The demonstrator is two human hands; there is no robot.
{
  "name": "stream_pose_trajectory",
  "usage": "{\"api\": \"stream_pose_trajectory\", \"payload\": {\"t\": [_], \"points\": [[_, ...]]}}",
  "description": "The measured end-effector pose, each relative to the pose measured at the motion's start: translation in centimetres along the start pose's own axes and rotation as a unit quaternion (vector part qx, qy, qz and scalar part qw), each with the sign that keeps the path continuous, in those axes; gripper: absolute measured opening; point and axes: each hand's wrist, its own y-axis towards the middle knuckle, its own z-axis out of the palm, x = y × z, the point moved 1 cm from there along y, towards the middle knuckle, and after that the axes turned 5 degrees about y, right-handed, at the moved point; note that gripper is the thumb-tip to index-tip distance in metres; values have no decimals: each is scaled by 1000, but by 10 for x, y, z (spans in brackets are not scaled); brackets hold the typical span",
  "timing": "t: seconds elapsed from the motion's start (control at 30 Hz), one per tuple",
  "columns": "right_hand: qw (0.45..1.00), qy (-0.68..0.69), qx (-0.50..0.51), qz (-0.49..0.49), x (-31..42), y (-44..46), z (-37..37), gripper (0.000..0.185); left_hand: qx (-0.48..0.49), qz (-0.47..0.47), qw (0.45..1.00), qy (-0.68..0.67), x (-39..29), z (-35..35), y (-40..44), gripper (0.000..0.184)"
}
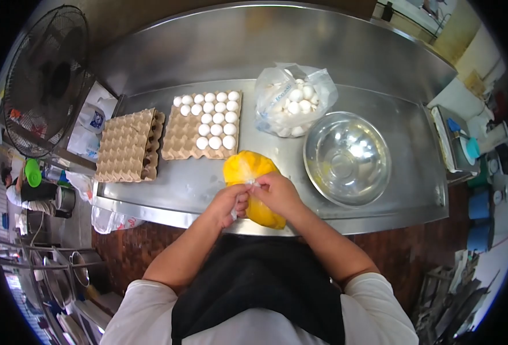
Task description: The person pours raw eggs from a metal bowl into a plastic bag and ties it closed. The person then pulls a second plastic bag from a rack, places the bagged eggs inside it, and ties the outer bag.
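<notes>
A plastic bag full of something yellow lies at the front edge of the steel counter, bulging on both sides of its gathered neck. My left hand is closed on the bag's twisted clear end. From the other side, my right hand pinches the neck close to my left fingertips. Just beyond the bag, a cardboard egg tray carries white eggs in part of its hollows. To the right of my hands rests a large shiny metal bowl.
A clear bag of white eggs stands behind the bowl. Stacked egg trays occupy the counter's left end, near a large black fan. Another person is at the far left, by a metal pot. A raised rim borders the counter.
</notes>
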Motion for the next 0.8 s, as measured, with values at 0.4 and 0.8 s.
{"api": "stream_pose_trajectory", "payload": {"t": [0.4, 0.8], "points": [[998, -41, 33, 26, -14, 7, 8, 21, -216, 338, 653, 643, -11, -9, -8, 30], [983, 50, 164, 62, 25, 4, -26, 24, -115, 377, 595, 700, -16, 8, -7, 37]]}}
